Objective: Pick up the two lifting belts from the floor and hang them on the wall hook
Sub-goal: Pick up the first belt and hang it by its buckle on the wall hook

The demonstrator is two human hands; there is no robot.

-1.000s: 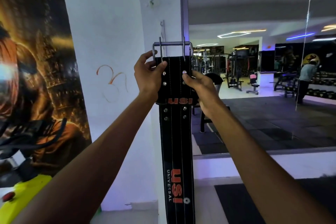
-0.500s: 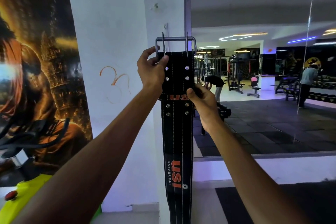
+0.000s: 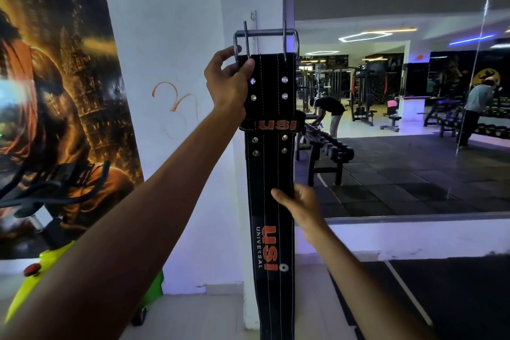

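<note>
While the black USI lifting belt (image 3: pixel 269 174) hangs straight down against the white wall corner (image 3: pixel 176 36), its steel buckle (image 3: pixel 266 36) sits at the top — the left hand (image 3: pixel 227 83) has its grip closed on the belt's upper left edge. Lower down, the right hand (image 3: pixel 300 205) pinches the strap's right edge.

Tiled floor (image 3: pixel 209 309) under yellow bike (image 3: pixel 55 265)

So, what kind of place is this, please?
Most likely a gym: the wall mirror reflects a dumbbell rack and weight machines, and the left hand holds a lifting belt.
</note>
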